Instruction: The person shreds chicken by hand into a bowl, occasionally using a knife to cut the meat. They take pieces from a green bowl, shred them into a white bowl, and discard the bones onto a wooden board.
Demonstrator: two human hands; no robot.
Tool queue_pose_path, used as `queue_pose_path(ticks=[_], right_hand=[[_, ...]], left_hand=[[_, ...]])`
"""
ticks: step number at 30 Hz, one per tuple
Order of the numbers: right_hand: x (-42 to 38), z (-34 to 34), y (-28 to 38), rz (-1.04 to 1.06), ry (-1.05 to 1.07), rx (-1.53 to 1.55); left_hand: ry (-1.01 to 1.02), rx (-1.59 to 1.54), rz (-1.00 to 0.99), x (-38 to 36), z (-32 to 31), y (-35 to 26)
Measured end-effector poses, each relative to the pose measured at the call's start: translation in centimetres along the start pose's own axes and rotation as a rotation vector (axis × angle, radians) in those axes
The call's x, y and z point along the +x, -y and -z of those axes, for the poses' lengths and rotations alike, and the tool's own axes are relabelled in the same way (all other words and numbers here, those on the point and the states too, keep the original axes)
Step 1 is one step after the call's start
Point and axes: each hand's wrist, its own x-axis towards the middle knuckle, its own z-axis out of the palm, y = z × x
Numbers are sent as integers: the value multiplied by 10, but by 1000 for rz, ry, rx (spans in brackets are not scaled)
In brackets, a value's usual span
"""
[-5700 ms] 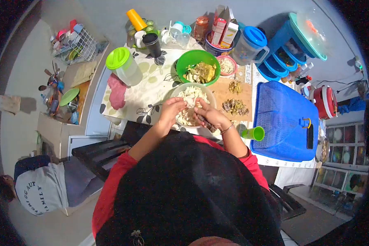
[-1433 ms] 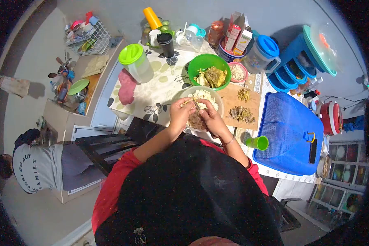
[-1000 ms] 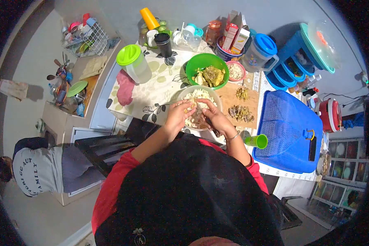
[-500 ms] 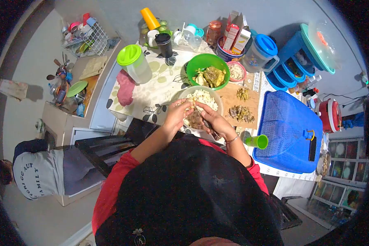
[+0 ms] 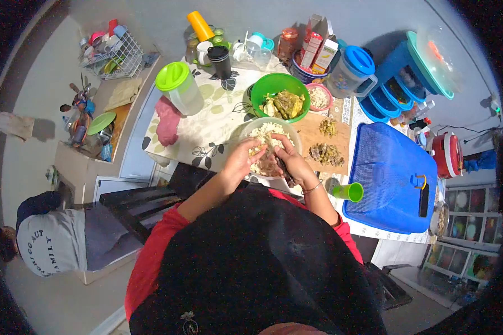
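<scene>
Both hands are over a pale bowl (image 5: 298,146) of shredded whitish food (image 5: 269,130). My left hand (image 5: 239,161) has its fingertips pinched together at the bowl's near left part, on something too small to make out. My right hand (image 5: 294,163) is curled round a dark brown piece of food (image 5: 284,170), its fingertips close to those of my left hand. Behind the bowl stands a green bowl (image 5: 259,89) holding yellowish cooked pieces (image 5: 285,105). Right of the hands, a wooden board (image 5: 315,127) bears chopped brownish pieces (image 5: 326,154) and a smaller pile (image 5: 328,127).
A green cup (image 5: 349,192) and a blue mesh cover (image 5: 391,173) stand at the right. Left are a lime-lidded pitcher (image 5: 180,92) and pink cloth (image 5: 167,121). A pink bowl (image 5: 319,97) and blue-lidded pitcher (image 5: 351,72) stand behind. A person in a cap (image 5: 53,243) is far left.
My fingertips have spread slightly apart over the bowl. The whole view has shifted a little, with the table's things slightly further left.
</scene>
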Motion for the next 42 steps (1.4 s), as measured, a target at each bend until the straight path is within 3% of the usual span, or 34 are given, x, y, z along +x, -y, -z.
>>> queue_pose_path(ticks=[11, 26, 29, 32, 35, 38, 42], right_hand=[[-2, 0, -1, 32, 62, -31], [2, 13, -8, -59, 94, -35], [0, 12, -4, -36, 53, 29], [5, 16, -12, -21, 99, -106], [2, 21, -2, -63, 24, 40], [-1, 13, -1, -78, 99, -14], [9, 16, -11, -43, 33, -13]], left_hand=[[-83, 226, 2, -10, -5, -5], [-92, 189, -43, -7, -7, -3], [-63, 167, -37, -5, -5, -2], [-12, 169, -26, 5, 6, 1], [44, 112, -18, -3, -5, -6], [38, -48, 20, 10, 9, 3], [90, 46, -1, 16, 15, 4]])
